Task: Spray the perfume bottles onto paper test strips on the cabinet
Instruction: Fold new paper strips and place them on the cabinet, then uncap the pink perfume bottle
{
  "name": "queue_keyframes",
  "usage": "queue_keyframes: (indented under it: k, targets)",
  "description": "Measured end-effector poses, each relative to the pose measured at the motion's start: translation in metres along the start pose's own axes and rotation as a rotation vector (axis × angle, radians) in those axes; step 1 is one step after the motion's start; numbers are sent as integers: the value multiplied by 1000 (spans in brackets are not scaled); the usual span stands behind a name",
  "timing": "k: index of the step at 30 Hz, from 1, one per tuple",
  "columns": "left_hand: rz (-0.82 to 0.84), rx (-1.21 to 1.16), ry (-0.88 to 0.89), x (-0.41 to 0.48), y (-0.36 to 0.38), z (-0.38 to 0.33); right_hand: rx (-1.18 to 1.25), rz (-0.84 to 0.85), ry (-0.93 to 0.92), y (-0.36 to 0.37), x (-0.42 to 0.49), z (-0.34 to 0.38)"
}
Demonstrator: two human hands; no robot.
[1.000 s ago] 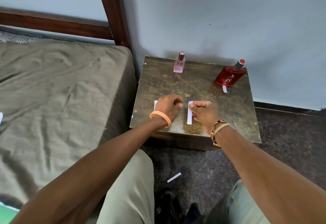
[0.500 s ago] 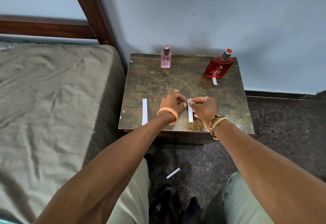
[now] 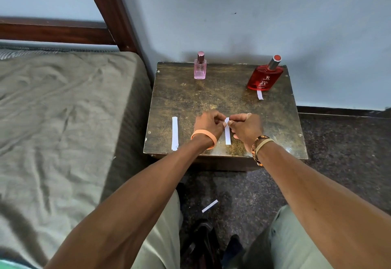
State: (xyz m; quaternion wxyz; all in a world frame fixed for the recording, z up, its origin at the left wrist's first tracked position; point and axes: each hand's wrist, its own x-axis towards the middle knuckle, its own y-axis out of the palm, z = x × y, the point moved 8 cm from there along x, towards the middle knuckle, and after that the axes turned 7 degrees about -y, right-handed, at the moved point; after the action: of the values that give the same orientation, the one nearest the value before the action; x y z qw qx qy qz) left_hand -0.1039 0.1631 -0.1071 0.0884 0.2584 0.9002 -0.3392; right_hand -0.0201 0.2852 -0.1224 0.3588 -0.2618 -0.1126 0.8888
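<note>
A small pink perfume bottle (image 3: 200, 68) stands at the back of the worn brown cabinet (image 3: 211, 95). A red perfume bottle (image 3: 265, 76) with a silver neck stands at the back right, a short paper strip (image 3: 260, 95) in front of it. One white test strip (image 3: 175, 133) lies flat near the cabinet's front left. My left hand (image 3: 209, 124) and my right hand (image 3: 246, 128) both pinch the far end of a second white strip (image 3: 227, 134) lying at the front middle.
A bed with a grey-green sheet (image 3: 63, 110) and a dark wooden frame (image 3: 110, 10) borders the cabinet on the left. Another paper strip (image 3: 209, 206) lies on the dark floor between my knees. A grey wall stands right behind the cabinet.
My left hand moved right off the left strip, which now lies uncovered, and joined my right hand at the middle strip's top end. The camera view shifted slightly.
</note>
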Motion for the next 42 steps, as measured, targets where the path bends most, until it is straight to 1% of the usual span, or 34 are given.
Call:
queue_keyframes:
  k: [9,19,21,23,27,33,37,40,42]
  targets:
    - [9,-14,1,-2,1,0,17,10,-6,3,-3,2]
    - [20,-47,16,-7,-7,-2,29,-18,2,-3,-6,2]
    - [-24,-63,19,-2,-18,-2,44,-51,8,-8,-5,3]
    - [-108,-59,5,6,-36,-3,42,-71,-6,-12,-2,7]
    - [-264,-91,-32,32,-73,-9,-55,-58,-120,-7,10,34]
    - [-380,-61,-71,77,-106,-24,-78,13,-272,22,34,88]
    - [-307,70,-63,102,-104,-34,-85,123,-346,52,42,120]
    - [-243,61,-26,109,-97,-42,-106,204,-386,70,43,134]
    - [-242,48,-20,112,-96,-45,-127,233,-397,76,44,140]
